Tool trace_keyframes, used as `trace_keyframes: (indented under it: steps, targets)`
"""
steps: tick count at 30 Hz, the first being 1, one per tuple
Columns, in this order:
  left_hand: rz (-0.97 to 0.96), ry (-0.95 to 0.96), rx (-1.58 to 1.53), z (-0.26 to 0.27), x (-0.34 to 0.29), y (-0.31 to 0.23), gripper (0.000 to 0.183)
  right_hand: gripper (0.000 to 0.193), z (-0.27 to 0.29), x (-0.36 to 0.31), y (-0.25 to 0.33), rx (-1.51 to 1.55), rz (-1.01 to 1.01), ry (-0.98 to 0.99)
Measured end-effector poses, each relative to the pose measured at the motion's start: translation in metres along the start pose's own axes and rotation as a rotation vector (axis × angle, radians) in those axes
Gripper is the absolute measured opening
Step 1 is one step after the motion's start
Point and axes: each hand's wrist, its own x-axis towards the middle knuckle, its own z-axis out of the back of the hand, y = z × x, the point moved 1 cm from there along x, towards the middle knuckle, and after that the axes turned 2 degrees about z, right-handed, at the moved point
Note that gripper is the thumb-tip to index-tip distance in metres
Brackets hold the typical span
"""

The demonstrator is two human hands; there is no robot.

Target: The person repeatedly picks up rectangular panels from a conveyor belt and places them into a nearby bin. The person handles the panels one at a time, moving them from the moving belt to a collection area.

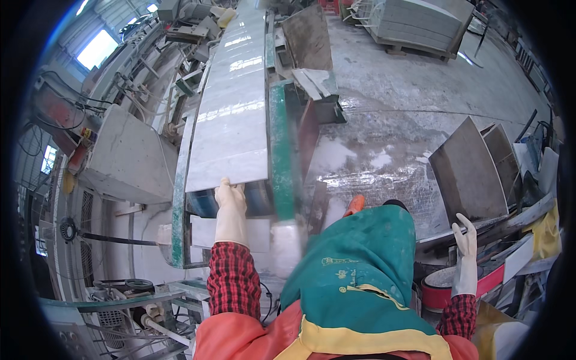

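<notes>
My left hand (pixel 230 198), in a pale rubber glove, grips the near edge of a glossy white stone slab (pixel 231 161). Its fingertips show at the top of that edge; the rest of the hold is hidden. The slab lies on a long conveyor, over a dark roller belt (pixel 258 205) with green side rails (pixel 281 150). Out to the right, my gloved right hand (pixel 465 235) hangs with its fingers apart and nothing in it. It is nearest to brown-grey panels (pixel 468 171) leaning on edge and a red-rimmed round tub (pixel 438 294).
A grey machine cabinet (pixel 129 156) stands left of the conveyor. At far right, a stack of pale slabs (pixel 414 27) rests on a pallet. Offcuts (pixel 315 84) lie beside the right rail. The concrete floor (pixel 384 132) looks wet. Scrap and a yellow cloth (pixel 545 231) crowd the right side.
</notes>
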Motion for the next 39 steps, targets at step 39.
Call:
trace_keyframes:
  steps: [39]
  targets:
    - [-0.118,-0.093,0.231,-0.003,0.014,-0.016,0.033,0.040,0.001,-0.034,-0.014,-0.016,-0.105,0.100]
